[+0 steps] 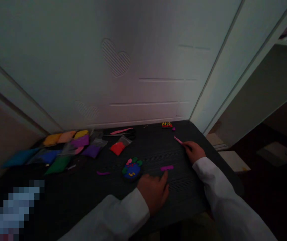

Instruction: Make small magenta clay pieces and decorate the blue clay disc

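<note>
My right hand (194,151) pinches a thin pink clay strip (178,140) that points away to the left of my fingers. My left hand (153,194) rests on the dark table (183,187) and holds nothing. Its index finger reaches just below a short magenta clay piece (167,168), nearly touching it. Left of that hand sits a round blue clay figure (131,169) with green and pink lumps and yellow marks. A small purple clay strip (103,173) lies further left.
Bags of coloured clay (65,147) line the table's left back, among them a red bag (117,148). Black-handled scissors (125,134) and a pink strip (121,131) lie at the back, near a small multicoloured clay piece (167,124). A white door (108,60) stands behind the table.
</note>
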A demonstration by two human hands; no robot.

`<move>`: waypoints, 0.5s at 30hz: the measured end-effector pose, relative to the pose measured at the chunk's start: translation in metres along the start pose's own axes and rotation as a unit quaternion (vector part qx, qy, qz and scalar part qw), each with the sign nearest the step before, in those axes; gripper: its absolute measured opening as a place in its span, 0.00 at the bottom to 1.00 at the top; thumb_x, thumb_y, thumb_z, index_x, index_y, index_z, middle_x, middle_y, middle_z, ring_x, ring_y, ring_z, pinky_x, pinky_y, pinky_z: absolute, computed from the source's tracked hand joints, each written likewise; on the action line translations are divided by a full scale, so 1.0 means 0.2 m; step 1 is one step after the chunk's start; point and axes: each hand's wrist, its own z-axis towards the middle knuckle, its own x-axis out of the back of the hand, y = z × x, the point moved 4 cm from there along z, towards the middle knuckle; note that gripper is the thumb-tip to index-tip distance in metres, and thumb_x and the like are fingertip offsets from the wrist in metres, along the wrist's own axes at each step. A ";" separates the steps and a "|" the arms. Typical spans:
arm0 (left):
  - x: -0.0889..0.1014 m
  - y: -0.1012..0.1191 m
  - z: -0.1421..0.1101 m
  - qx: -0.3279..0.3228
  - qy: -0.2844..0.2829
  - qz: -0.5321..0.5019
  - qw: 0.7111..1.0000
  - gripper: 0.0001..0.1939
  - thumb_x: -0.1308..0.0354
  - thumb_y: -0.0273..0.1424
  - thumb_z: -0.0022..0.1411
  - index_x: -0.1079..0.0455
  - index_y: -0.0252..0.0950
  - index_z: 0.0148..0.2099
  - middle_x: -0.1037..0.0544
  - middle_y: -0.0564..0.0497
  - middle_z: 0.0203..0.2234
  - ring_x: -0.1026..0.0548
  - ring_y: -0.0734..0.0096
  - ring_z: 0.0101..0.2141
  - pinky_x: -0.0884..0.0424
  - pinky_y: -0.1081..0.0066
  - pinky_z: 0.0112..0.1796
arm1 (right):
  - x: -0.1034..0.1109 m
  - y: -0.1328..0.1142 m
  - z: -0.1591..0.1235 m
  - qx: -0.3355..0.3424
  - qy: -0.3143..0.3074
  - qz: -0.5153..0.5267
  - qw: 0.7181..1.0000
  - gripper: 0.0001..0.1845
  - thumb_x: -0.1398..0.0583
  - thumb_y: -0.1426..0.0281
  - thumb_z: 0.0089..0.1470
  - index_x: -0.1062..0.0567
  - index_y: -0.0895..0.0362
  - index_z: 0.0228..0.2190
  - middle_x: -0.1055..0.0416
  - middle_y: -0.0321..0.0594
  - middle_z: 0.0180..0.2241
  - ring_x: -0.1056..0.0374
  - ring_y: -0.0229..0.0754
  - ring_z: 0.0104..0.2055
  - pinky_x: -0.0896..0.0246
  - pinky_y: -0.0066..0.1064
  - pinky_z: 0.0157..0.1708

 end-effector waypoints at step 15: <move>-0.02 -0.01 0.00 -0.002 0.016 0.031 0.999 0.22 0.66 0.36 0.54 0.51 0.36 0.51 0.28 0.48 0.21 0.32 0.67 0.23 0.41 0.65 0.27 | 0.12 -0.32 -0.31 0.007 0.035 -0.042 0.999 0.14 0.51 0.71 0.45 0.33 0.54 0.35 0.37 0.40 0.32 0.42 0.39 0.35 0.49 0.33 0.35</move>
